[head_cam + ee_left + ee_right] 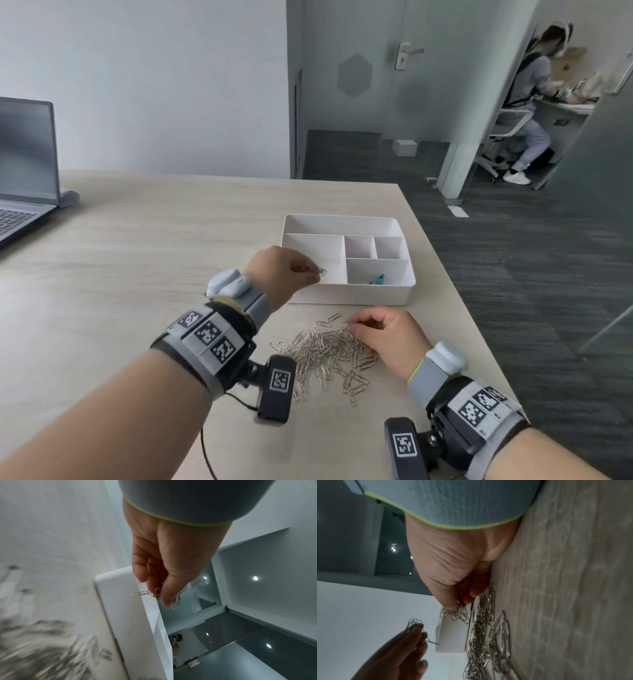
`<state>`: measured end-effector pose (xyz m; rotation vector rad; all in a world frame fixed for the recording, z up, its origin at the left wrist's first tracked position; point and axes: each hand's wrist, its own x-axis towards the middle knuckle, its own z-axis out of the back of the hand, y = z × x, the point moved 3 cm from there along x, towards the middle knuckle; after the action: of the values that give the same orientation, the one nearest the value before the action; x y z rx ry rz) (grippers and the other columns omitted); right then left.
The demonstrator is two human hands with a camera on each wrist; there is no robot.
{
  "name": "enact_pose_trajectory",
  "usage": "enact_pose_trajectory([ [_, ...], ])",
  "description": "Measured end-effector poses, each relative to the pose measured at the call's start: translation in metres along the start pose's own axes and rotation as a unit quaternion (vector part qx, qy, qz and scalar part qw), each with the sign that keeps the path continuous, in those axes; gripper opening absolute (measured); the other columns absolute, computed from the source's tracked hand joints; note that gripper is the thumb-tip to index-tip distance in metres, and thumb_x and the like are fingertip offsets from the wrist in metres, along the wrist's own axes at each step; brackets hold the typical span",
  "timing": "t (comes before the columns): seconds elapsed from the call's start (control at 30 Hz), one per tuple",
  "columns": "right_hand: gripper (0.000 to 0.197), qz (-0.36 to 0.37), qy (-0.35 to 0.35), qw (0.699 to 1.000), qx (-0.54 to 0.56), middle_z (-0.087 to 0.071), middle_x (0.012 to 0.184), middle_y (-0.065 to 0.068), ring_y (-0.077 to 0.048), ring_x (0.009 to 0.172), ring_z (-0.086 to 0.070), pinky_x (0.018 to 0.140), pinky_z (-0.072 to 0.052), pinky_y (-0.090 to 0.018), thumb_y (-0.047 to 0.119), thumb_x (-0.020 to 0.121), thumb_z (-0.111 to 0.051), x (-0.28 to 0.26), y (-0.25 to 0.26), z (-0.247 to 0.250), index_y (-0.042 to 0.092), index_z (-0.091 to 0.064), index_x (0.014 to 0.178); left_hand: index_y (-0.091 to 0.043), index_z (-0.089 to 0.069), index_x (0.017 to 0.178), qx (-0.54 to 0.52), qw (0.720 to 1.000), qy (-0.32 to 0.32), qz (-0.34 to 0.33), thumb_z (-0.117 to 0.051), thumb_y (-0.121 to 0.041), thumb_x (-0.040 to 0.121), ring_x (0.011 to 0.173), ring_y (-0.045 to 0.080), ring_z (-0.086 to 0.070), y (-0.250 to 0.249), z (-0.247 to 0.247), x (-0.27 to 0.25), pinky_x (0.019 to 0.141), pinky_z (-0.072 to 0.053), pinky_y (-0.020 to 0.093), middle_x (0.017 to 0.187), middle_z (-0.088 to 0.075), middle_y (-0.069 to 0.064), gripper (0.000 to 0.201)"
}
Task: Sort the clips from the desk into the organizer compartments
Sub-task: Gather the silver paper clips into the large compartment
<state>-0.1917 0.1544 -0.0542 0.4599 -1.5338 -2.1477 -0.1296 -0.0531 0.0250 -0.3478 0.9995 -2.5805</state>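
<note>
- A loose pile of silver paper clips [329,356] is lying on the pale wooden desk [144,260], nearest the person, just in front of the white organizer [346,294].
- The right hand [390,339] is resting at the right edge of that pile, its thumb and fingers curling round a small bunch of clips [462,609]; the right wrist view is showing them pinched just above the heap.
- The left hand [284,274] is hovering over the organizer's near left corner, above its large left compartment [318,253], fingertips pinching a cluster of clips [164,595] with one clip sticking out sideways.
- In the organizer's near right compartment [380,270] a small teal clip [379,279] is lying against the front wall; what is beside it is too small to tell.
- Two small square compartments are sitting behind that one, and a long compartment is running along the back.
- A grey laptop [24,171] is standing open at the desk's far left.
- Beyond the desk, another person [527,99] is sitting at a table past a glass partition.
</note>
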Motion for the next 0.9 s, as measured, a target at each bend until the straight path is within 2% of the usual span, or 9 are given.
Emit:
enact_pose_trajectory([
  [0.07,0.013,0.001,0.003,1.000,0.004,-0.069,0.066,0.004,-0.008,0.054,-0.056,0.056,-0.048,-0.021,0.015,0.080,-0.078,0.001,-0.001,0.000,0.028,-0.078,0.078,-0.028,-0.079,0.092,0.044,0.999,-0.019,-0.012,-0.075,-0.033,0.083,0.071,0.012,-0.065,-0.007,0.004,0.015,0.068,-0.055,0.028,0.083,-0.074,-0.008,0.011],
  [0.13,0.012,0.003,0.008,1.000,0.004,-0.071,0.067,0.004,-0.008,0.055,-0.056,0.058,-0.049,-0.023,0.016,0.080,-0.078,0.001,-0.001,0.000,0.028,-0.078,0.078,-0.028,-0.079,0.093,0.093,0.995,-0.028,-0.014,-0.073,-0.035,0.083,0.081,0.016,-0.066,-0.009,0.003,0.028,0.070,-0.054,0.030,0.089,-0.075,-0.007,0.013],
  [0.23,0.012,0.009,0.012,1.000,0.007,-0.069,0.065,0.005,-0.007,0.052,-0.056,0.057,-0.048,-0.023,0.016,0.080,-0.077,0.000,0.000,0.000,0.028,-0.078,0.078,-0.027,-0.078,0.095,0.176,0.984,-0.004,-0.021,-0.070,-0.035,0.085,0.082,0.017,-0.064,-0.008,-0.007,0.043,0.069,-0.051,0.028,0.094,-0.076,-0.005,0.015],
  [0.4,0.013,0.013,0.009,1.000,0.006,-0.070,0.066,0.008,-0.004,0.052,-0.057,0.059,-0.048,-0.022,0.017,0.080,-0.077,0.000,-0.001,0.001,0.030,-0.078,0.079,-0.027,-0.076,0.096,0.235,0.970,0.055,-0.029,-0.066,-0.037,0.086,0.086,0.019,-0.067,-0.004,-0.019,0.049,0.077,-0.058,0.034,0.093,-0.074,-0.005,0.017],
  [0.5,0.012,0.013,0.008,1.000,0.005,-0.070,0.065,0.007,-0.006,0.053,-0.058,0.059,-0.048,-0.024,0.017,0.080,-0.077,0.000,-0.002,0.001,0.029,-0.078,0.080,-0.030,-0.076,0.090,0.226,0.972,0.052,-0.028,-0.066,-0.040,0.084,0.082,0.016,-0.068,0.004,-0.021,0.046,0.077,-0.059,0.036,0.090,-0.075,-0.009,0.016],
  [0.57,0.013,0.015,0.005,1.000,0.006,-0.070,0.064,0.007,-0.007,0.052,-0.057,0.059,-0.048,-0.024,0.016,0.080,-0.077,0.000,-0.001,0.002,0.029,-0.078,0.079,-0.031,-0.075,0.094,0.204,0.978,0.045,-0.027,-0.068,-0.042,0.084,0.086,0.013,-0.068,0.006,-0.020,0.043,0.080,-0.059,0.035,0.093,-0.075,-0.012,0.017],
  [0.67,0.014,0.013,-0.006,1.000,0.015,-0.067,0.061,0.005,-0.013,0.052,-0.055,0.057,-0.048,-0.026,0.014,0.081,-0.077,0.000,0.000,0.004,0.028,-0.078,0.079,-0.028,-0.076,0.095,0.142,0.989,0.021,-0.036,-0.068,-0.034,0.086,0.087,0.009,-0.067,0.004,-0.015,0.034,0.083,-0.057,0.031,0.094,-0.075,-0.012,0.013],
  [0.8,0.013,0.010,-0.010,1.000,0.020,-0.066,0.065,-0.005,-0.017,0.053,-0.054,0.055,-0.050,-0.026,0.011,0.082,-0.075,0.000,0.009,0.004,0.024,-0.076,0.081,-0.029,-0.077,0.086,0.060,0.997,-0.026,-0.048,-0.068,-0.030,0.087,0.075,0.002,-0.062,0.009,-0.007,0.009,0.068,-0.050,0.020,0.079,-0.070,-0.016,0.008],
  [0.9,0.015,0.031,-0.017,0.999,0.036,-0.066,0.062,-0.002,-0.016,0.052,-0.054,0.056,-0.052,-0.026,0.009,0.083,-0.075,0.009,0.026,0.000,0.023,-0.075,0.078,-0.035,-0.072,0.077,0.020,1.000,-0.012,-0.019,-0.070,-0.035,0.085,0.065,-0.001,-0.058,0.026,-0.009,-0.010,0.058,-0.042,0.017,0.071,-0.065,-0.018,0.008],
])
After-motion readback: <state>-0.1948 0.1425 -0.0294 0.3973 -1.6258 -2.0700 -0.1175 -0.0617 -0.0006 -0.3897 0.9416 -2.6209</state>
